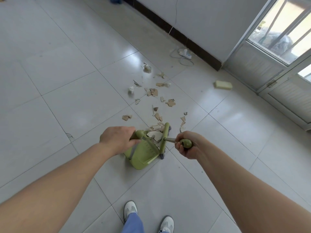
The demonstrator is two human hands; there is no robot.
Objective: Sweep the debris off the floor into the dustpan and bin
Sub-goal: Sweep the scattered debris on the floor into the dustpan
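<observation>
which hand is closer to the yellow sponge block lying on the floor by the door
Right. The right hand, gripping the broom handle, is on the same side as the sponge block, which lies further ahead of it. The left hand, on the dustpan handle, is farther across.

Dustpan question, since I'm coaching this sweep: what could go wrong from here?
The dustpan in the left hand looks tilted, so scraps might slide back out. The broom in the right hand covers only near debris; far scraps remain. The power strip cable could snag.
</observation>
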